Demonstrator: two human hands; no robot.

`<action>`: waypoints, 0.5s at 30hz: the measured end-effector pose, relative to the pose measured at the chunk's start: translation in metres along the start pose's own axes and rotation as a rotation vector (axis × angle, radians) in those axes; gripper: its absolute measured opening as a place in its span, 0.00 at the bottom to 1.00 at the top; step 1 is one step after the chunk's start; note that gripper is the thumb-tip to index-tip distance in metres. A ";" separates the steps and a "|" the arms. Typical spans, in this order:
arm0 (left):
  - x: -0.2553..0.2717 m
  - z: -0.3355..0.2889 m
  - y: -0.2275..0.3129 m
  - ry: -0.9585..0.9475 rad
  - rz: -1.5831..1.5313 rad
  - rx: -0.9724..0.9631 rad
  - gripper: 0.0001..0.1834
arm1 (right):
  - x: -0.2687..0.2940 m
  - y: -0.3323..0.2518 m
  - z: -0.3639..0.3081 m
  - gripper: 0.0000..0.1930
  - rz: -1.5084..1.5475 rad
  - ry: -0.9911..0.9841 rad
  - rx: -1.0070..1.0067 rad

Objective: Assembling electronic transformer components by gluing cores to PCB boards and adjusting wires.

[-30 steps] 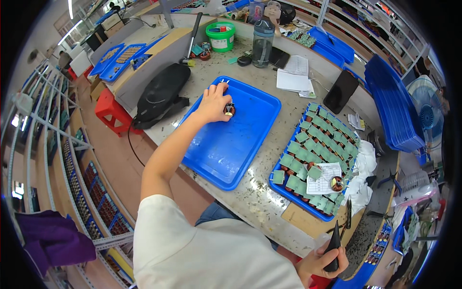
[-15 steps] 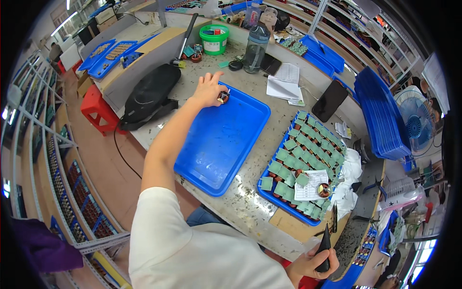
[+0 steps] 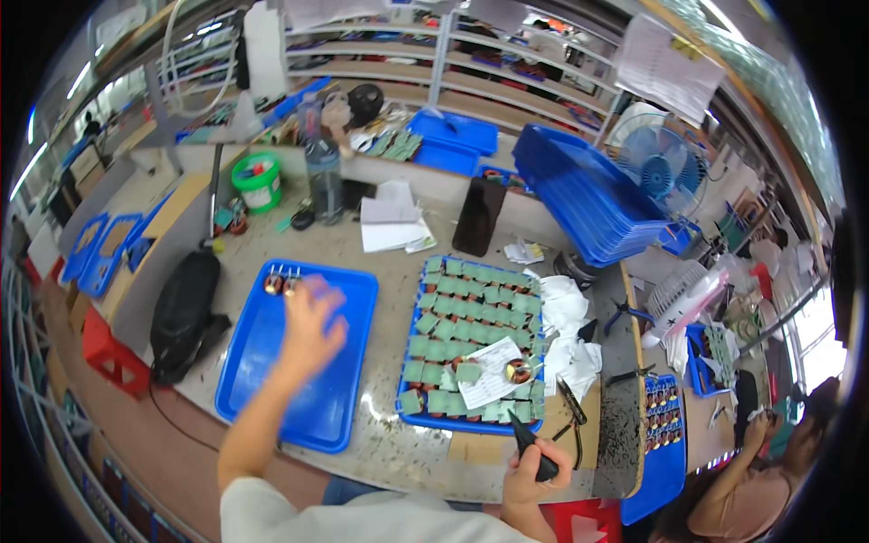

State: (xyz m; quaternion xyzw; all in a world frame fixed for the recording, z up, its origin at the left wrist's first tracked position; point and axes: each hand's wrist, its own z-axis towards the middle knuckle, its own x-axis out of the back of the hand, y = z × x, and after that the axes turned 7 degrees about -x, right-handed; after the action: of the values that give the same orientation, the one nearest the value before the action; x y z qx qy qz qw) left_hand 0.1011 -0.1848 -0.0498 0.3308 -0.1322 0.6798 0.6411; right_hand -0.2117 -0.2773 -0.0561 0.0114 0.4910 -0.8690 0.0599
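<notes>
My left hand point(image 3: 314, 328) is over the blue tray point(image 3: 237, 394), blurred by motion, its fingers apart and no held thing visible. Just beyond its fingertips, two copper-wound ring coils point(image 3: 273, 284) sit in the tray's far left corner, with thin leads pointing up. My right hand point(image 3: 536, 472) grips a black tapered tool point(image 3: 525, 438) with its point up and to the left. That point is near the front edge of a second blue tray, packed with rows of coils topped by green squares point(image 3: 462, 309). On them rest a printed paper slip point(image 3: 493, 385) and a loose coil point(image 3: 518, 369).
A black bag point(image 3: 186, 312) lies left of the flat tray. Along the back stand a green bucket point(image 3: 257, 184), a bottle point(image 3: 323, 181), papers point(image 3: 391, 222) and a phone point(image 3: 479, 215). Stacked blue trays point(image 3: 584, 195) rise at the back right. Pliers point(image 3: 572, 407) lie beside the full tray.
My left hand has drawn back from the tray's far left corner, where two coils now show. My view has swung to the right. The right hand still holds the black tool.
</notes>
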 end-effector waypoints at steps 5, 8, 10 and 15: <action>-0.034 -0.099 0.139 -0.404 -0.585 -0.290 0.16 | -0.018 0.009 0.012 0.07 0.186 -0.107 -0.286; -0.037 -0.137 0.163 -0.247 -0.595 -0.391 0.15 | -0.027 0.014 0.022 0.05 0.220 -0.214 -0.444; -0.034 -0.147 0.160 -0.301 -0.529 -0.295 0.15 | -0.031 0.025 0.027 0.05 0.310 -0.209 -0.549; -0.037 -0.149 0.155 -0.357 -0.510 -0.343 0.16 | -0.034 0.040 0.041 0.10 0.718 -0.279 -0.593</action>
State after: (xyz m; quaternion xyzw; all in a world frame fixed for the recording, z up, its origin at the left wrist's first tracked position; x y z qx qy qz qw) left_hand -0.0912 -0.1464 -0.1460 0.3544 -0.2674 0.3972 0.8032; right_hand -0.1712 -0.3298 -0.0666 0.0459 0.6699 -0.6092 0.4218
